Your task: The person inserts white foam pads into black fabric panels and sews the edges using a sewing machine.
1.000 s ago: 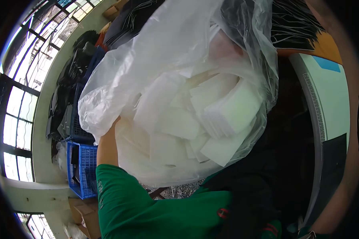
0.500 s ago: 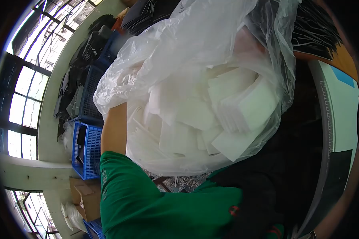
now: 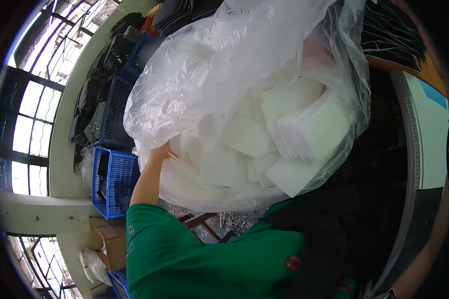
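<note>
Left hand (image 3: 161,151) partly under left edge of crumpled translucent plastic bag (image 3: 184,89), can't tell grip; white rectangular sheets (image 3: 245,137) inside. Left: blue lattice plastic crate (image 3: 121,175), dark pieces (image 3: 103,169) inside.

Left hand (image 3: 161,151), earlier hidden deep under clear plastic bag (image 3: 184,94), now drawn back to bag's lower-left edge, partly bare beside white sheets (image 3: 219,164); plastic above bulging fuller; more of brown frame (image 3: 207,226) exposed below.
</note>
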`<control>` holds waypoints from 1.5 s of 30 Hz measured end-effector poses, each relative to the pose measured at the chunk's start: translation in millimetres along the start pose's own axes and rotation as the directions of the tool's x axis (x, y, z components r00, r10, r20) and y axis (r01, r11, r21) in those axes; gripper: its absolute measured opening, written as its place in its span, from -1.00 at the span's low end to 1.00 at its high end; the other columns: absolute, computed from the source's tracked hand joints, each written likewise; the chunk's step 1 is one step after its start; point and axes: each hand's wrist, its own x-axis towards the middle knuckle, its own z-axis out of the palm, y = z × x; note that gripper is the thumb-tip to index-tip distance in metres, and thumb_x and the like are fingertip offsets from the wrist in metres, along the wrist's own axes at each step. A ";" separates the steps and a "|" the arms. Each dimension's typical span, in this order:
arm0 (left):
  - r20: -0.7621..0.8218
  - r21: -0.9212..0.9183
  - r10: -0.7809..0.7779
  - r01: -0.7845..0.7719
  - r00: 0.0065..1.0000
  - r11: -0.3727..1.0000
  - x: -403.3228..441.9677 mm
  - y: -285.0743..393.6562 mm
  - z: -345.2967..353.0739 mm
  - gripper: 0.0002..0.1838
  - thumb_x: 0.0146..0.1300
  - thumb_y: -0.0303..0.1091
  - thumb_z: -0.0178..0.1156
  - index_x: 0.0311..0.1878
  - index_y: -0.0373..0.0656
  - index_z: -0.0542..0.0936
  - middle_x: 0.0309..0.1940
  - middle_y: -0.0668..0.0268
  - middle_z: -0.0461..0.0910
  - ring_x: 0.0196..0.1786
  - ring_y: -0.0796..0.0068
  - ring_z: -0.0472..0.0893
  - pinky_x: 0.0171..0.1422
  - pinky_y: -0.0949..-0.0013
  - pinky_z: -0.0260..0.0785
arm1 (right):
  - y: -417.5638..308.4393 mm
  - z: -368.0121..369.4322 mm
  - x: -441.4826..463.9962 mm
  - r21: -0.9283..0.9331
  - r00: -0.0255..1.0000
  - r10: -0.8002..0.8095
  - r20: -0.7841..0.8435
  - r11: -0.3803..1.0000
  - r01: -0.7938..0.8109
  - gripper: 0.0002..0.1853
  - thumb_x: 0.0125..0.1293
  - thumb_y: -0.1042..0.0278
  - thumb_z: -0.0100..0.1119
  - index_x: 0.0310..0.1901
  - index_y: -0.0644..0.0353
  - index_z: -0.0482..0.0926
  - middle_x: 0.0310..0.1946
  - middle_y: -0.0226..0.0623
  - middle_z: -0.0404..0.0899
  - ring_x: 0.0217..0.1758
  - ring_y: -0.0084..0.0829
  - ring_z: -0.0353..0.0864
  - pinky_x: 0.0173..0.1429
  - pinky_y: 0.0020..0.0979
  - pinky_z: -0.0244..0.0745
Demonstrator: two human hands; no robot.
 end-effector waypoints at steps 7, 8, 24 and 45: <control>-0.421 0.195 0.184 -0.110 0.888 0.975 52.4 -8.7 -34.2 -0.17 0.16 0.16 0.25 0.44 -0.07 0.36 0.32 0.14 0.47 0.41 0.18 0.38 0.54 0.16 0.17 | 2.3 -20.2 -6.6 -0.022 1.000 -0.010 -0.013 1.000 0.010 -0.11 0.35 0.09 0.21 0.50 0.50 0.02 0.47 0.22 0.16 0.50 -0.08 0.29 0.52 -0.21 0.23; -0.471 0.224 0.208 -0.111 0.857 0.968 54.2 -12.6 -38.5 -0.22 0.21 0.16 0.21 0.43 -0.06 0.37 0.31 0.17 0.49 0.39 0.20 0.39 0.54 0.17 0.17 | 1.9 -20.7 -7.7 -0.019 1.000 -0.013 -0.011 1.000 0.013 -0.11 0.35 0.10 0.21 0.50 0.51 0.02 0.47 0.22 0.16 0.49 -0.07 0.29 0.52 -0.21 0.23; -0.590 0.408 0.253 0.012 0.767 0.913 51.8 11.6 -195.5 -0.41 0.41 -0.07 0.15 0.43 -0.08 0.40 0.40 0.16 0.41 0.44 0.16 0.36 0.53 0.23 0.18 | 25.8 -39.8 13.7 0.260 0.998 0.039 0.059 0.964 -0.053 0.02 0.32 0.07 0.28 0.55 0.42 -0.14 0.57 0.20 -0.11 0.60 0.02 0.04 0.54 -0.09 0.14; -0.345 0.142 0.552 -0.539 0.759 0.830 -26.6 361.0 -113.5 -0.03 -0.07 -0.26 0.36 0.51 -0.02 0.25 0.16 -0.16 0.45 0.10 -0.12 0.53 0.27 -0.07 0.40 | 57.2 -41.1 45.1 0.634 0.971 0.240 0.007 0.750 -0.190 0.04 0.35 0.16 0.28 0.59 0.26 -0.28 0.62 0.06 -0.27 0.65 -0.01 -0.09 0.47 -0.15 0.24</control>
